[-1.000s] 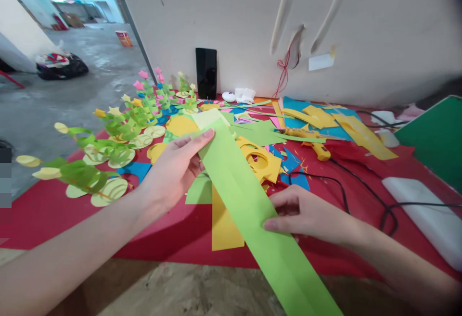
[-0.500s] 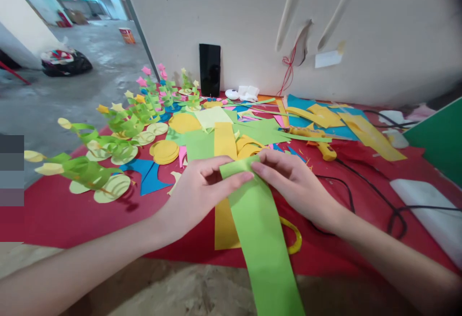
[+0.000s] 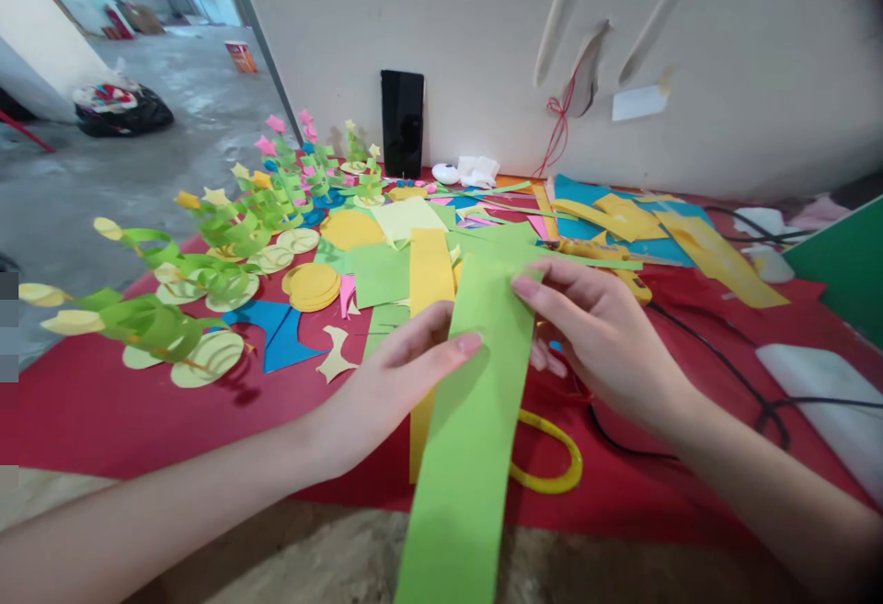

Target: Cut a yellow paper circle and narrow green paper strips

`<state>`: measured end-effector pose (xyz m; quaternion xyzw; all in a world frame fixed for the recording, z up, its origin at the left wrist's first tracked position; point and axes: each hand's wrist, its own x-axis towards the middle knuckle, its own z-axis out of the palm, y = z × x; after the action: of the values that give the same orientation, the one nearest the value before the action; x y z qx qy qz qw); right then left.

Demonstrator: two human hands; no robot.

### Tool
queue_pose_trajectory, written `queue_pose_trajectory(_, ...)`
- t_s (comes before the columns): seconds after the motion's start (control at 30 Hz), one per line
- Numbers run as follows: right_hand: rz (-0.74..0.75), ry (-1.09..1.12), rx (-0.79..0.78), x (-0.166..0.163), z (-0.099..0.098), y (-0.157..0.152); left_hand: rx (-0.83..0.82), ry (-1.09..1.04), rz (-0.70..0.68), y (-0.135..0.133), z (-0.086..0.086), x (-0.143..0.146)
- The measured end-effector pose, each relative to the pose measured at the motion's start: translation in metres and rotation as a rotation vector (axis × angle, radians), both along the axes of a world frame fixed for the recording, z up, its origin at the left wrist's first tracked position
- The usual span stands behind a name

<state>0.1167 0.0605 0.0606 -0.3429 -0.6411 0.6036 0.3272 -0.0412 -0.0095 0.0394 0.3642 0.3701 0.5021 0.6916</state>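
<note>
A long light-green paper strip runs from the middle of the red table down past its front edge. My left hand pinches the strip's left edge with thumb and fingers. My right hand grips the strip's upper right corner near its far end. A yellow paper strip lies flat under the green one. A yellow paper ring lies on the table just right of the green strip.
Green paper spirals with yellow and pink buds stand along the left. Coloured paper scraps cover the back. A yellow glue gun, black cables, a white block, a green board and a black phone leaning on the wall are nearby.
The green strip was pulled toward me, then its far end was raised and flattened again. My right hand moved from the strip's middle to its far end. The view shifted slightly.
</note>
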Motion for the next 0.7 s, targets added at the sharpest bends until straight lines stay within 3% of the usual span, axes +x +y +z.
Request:
queue_pose_trajectory(0.1, -0.008, 0.048, -0.021, 0.002, 0.0, 0.002, -0.063, 0.009, 0.025, 0.001, 0.0, -0.002)
queue_pose_trajectory(0.3, 0.023, 0.091, 0.027, 0.004, 0.005, 0.001, -0.139, 0.142, -0.114, -0.001, 0.008, -0.005)
queue_pose_trajectory(0.43, -0.021, 0.059, 0.082, 0.005, 0.01, -0.001, -0.152, 0.181, -0.125, -0.005, 0.008, -0.004)
queue_pose_trajectory(0.57, -0.033, 0.036, 0.116, 0.007, 0.013, -0.003, -0.184, -0.009, -0.113, -0.004, 0.005, -0.004)
queue_pose_trajectory(0.7, -0.062, 0.028, 0.169, 0.008, 0.012, -0.004, -0.134, -0.257, -0.188, 0.001, 0.007, -0.003)
